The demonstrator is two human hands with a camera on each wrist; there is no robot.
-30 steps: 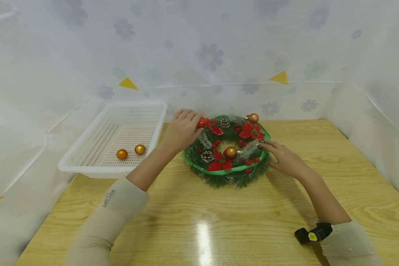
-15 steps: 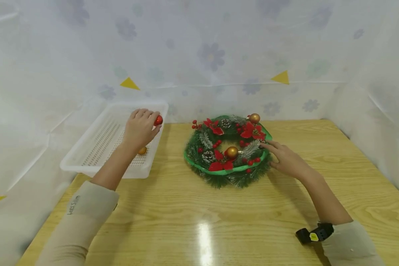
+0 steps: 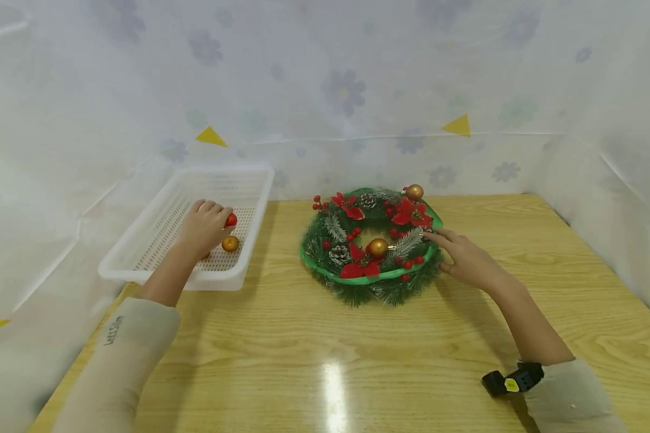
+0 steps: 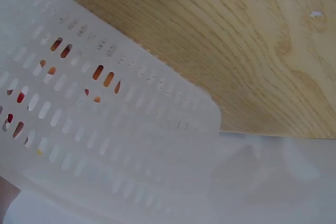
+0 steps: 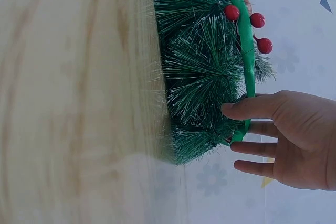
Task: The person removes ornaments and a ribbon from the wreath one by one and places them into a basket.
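My left hand (image 3: 204, 225) is inside the white plastic basket (image 3: 257, 219) and holds a shiny red bauble (image 3: 230, 220) by thumb and fingers. Just below it lies a gold bauble (image 3: 230, 243); a second one (image 3: 206, 256) is mostly hidden by the hand. In the left wrist view the basket wall (image 4: 157, 129) covers the hand, with red and orange showing through its slots. My right hand (image 5: 299, 140) touches the right edge of a Christmas wreath (image 3: 330, 234), fairly straight fingers and thumb on either side of its green rim (image 5: 245, 40).
Two gold baubles sit on the wreath, one at the front (image 3: 378, 248) and one at the back right (image 3: 414, 192). Red poinsettias (image 3: 411, 213), berries and pine cones (image 3: 339, 255) decorate it. The wooden table (image 3: 281, 343) meets a white flowered sheet (image 3: 303, 72) behind.
My left hand has carried the red bauble from the wreath's left side leftward and down into the basket. The right hand has stayed at the wreath's edge.
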